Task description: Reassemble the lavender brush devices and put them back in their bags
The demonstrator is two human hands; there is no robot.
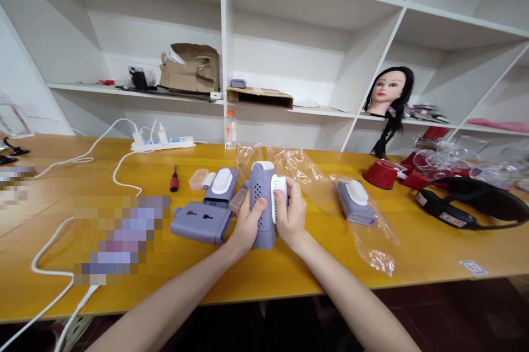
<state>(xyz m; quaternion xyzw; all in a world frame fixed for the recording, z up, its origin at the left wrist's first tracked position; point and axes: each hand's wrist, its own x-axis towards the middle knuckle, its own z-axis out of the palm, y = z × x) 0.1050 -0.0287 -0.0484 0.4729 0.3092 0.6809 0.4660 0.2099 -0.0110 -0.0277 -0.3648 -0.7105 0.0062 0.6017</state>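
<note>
Both my hands grip one purple travel adapter (263, 198) that stands upright on the yellow table (289, 269). My left hand (247, 223) wraps its left side with the thumb across the front. My right hand (291, 214) closes on its right side, fingers over the white ribbed part. A second purple adapter (202, 222) lies flat just left of my left hand. Behind it lies a third one (221, 185) with a white oval top. A further adapter in a clear plastic bag (356, 202) lies to the right.
A red-handled screwdriver (174, 178), a white power strip (163, 144) with cables, an empty plastic bag (295, 167), red parts (382, 173), a black headset-like item (467, 203) and a small bottle (230, 129) lie on the table. White shelves behind hold boxes and a mannequin head (388, 93).
</note>
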